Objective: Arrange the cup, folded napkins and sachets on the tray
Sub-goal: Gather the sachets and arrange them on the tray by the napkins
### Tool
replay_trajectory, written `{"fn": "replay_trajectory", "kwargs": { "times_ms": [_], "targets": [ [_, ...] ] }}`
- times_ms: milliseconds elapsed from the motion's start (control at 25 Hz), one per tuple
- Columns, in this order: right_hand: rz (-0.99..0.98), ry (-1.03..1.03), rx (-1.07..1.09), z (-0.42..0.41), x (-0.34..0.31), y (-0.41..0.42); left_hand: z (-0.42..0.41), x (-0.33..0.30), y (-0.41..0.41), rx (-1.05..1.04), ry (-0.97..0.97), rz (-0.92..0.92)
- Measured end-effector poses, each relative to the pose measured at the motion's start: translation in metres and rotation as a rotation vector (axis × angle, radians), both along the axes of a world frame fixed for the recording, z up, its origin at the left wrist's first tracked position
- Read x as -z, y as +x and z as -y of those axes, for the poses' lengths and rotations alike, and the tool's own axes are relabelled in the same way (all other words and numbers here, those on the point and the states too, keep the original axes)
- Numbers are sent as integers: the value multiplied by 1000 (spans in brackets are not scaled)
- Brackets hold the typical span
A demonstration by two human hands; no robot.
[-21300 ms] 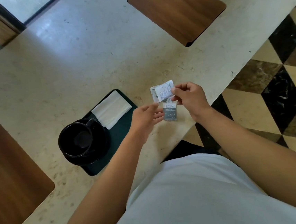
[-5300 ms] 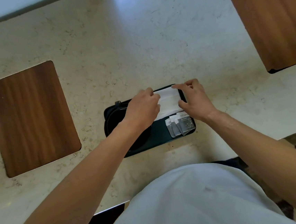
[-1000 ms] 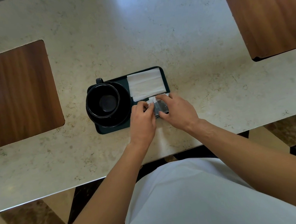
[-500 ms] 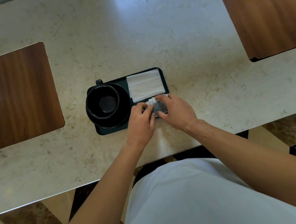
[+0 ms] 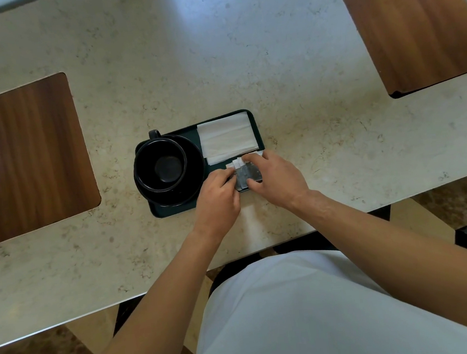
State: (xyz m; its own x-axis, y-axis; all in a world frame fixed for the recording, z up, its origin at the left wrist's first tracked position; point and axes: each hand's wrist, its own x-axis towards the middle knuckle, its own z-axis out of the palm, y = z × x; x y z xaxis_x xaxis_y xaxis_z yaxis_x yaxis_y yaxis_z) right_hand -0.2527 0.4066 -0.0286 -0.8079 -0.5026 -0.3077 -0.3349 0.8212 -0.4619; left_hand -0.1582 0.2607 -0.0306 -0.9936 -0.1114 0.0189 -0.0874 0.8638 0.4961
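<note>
A dark green tray lies on the marble counter. On its left half a black cup stands upright on a black saucer, handle pointing away from me. White folded napkins lie flat on the far right part of the tray. Grey and white sachets sit overlapped at the tray's near right corner. My left hand pinches their left edge with its fingertips. My right hand presses on them from the right, thumb at the near edge, covering part of the stack.
Two wooden inlays are set into the beige marble counter, one at the left and one at the far right. The counter's near edge runs just below the tray, with patterned floor tiles beyond it.
In the last second both hands stay on the sachets with only slight finger shifts. Earlier, the sachets were held in the air off the tray, and then both hands straightened the napkins.
</note>
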Motion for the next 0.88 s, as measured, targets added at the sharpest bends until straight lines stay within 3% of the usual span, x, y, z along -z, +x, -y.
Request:
{"fn": "replay_trajectory", "kwargs": {
  "times_ms": [440,680,880],
  "targets": [
    [14,-8,3,0,-1,1,-1,-5,2,-24,50,-35],
    [90,-83,-17,-6,-13,-6,-10,-11,-12,73,6,-106],
    [-24,-150,108,-16,-18,-10,-9,-7,-18,58,-41,-153]
  ]
}}
